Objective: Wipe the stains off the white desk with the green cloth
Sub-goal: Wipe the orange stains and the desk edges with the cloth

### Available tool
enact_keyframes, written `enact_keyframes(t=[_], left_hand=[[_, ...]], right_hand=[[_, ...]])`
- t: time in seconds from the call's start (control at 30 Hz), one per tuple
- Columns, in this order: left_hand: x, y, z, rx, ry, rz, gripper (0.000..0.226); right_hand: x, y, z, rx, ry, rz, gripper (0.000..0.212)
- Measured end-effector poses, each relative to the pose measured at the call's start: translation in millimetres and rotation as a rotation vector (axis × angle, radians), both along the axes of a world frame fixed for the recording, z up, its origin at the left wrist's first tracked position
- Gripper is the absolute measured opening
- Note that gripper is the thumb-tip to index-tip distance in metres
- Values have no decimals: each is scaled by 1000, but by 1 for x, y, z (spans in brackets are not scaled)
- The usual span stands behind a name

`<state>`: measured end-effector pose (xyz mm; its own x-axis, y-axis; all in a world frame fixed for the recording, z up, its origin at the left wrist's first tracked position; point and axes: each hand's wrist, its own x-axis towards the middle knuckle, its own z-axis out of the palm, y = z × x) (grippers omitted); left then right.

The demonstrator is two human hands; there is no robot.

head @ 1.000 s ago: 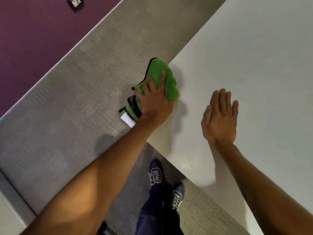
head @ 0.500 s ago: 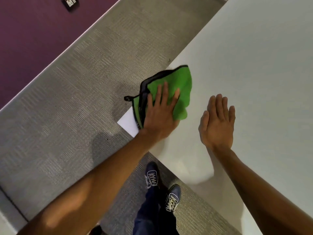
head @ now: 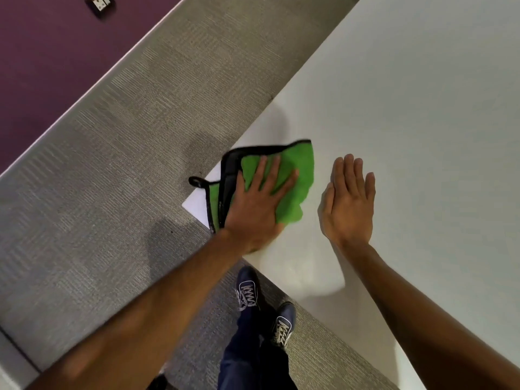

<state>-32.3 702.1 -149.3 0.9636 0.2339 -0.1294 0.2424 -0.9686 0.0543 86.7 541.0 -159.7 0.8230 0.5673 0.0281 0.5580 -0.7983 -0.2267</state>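
Grey carpet (head: 118, 170) and a purple wall (head: 56, 52) filled the left of the head view; the white desk (head: 408, 136) ran diagonally across the right, its corner pointing toward the carpet.

Head view. The green cloth (head: 298, 175), black-edged, lay at that corner, part of it on the desk and its bound edge and loop hanging just past the rim. The left hand (head: 253, 209) lay flat on top, fingers spread, palm pressing down without gripping. The right hand (head: 349, 204) rested open on the bare desk just beside the cloth, fingers together, holding nothing. No stain could be made out on the surface; glare and blur hid any. Two dark shoes (head: 264, 308) stood below the desk edge.

Risks, as judged:
- Cloth pinned by flat pressure only; a stroke toward the corner could carry it over the rim and off.
- Loose folds might bunch under the palm, leaving streaks or missed patches.
- With stains not visible, coverage could be uneven.
- A wide stroke could run the cloth into the right hand.
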Motion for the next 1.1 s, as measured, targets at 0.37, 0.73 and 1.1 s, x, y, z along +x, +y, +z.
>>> enact_keyframes(t=[0.37,0.73,1.1], left_hand=[[105,57,0,-57,-43,204,73],[1,-58,6,-72,48,-89,82],[-69,-215,3,-142,9,-79,85]], right_hand=[[4,-4,-5,99,16,15,56],[42,-87,4,332,219,63,61],[30,-136,-1,119,-3,89,56]])
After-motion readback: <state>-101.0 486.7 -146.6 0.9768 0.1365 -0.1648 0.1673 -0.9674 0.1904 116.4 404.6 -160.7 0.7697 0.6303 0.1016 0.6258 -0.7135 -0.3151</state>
